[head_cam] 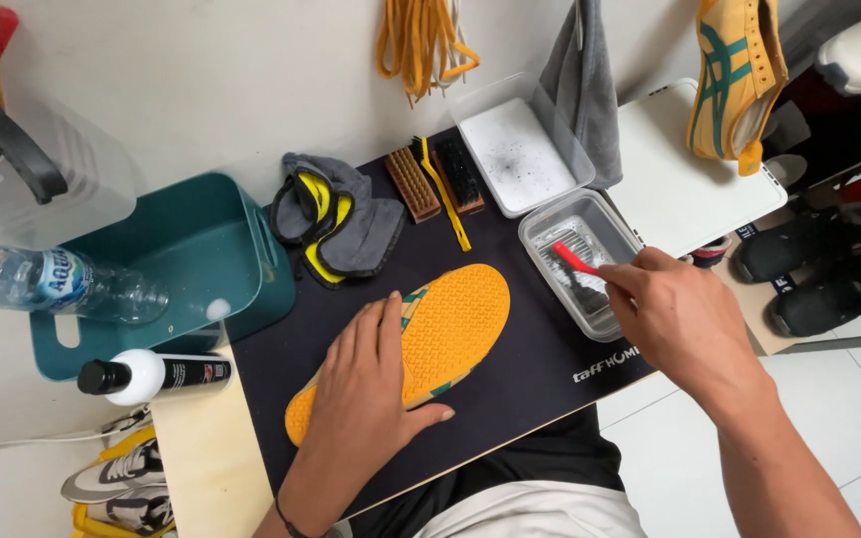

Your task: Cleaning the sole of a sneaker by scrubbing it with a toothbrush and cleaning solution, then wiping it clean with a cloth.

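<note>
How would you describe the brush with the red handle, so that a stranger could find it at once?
Start at the black mat with the yellow shoe sole on it. At its right edge stands a clear plastic tub, and the red-handled brush dips into it, held by the right hand. Unlike the two wooden brushes lying near the mat's far edge, it is slim and red.

Pretty cramped corner here: a plain white wall (231, 70) runs behind the black desk mat (540, 369), which sits on a pale wood board (201, 468). Right of the mat there's a white tile floor (849, 389). Light is soft and even.
</note>
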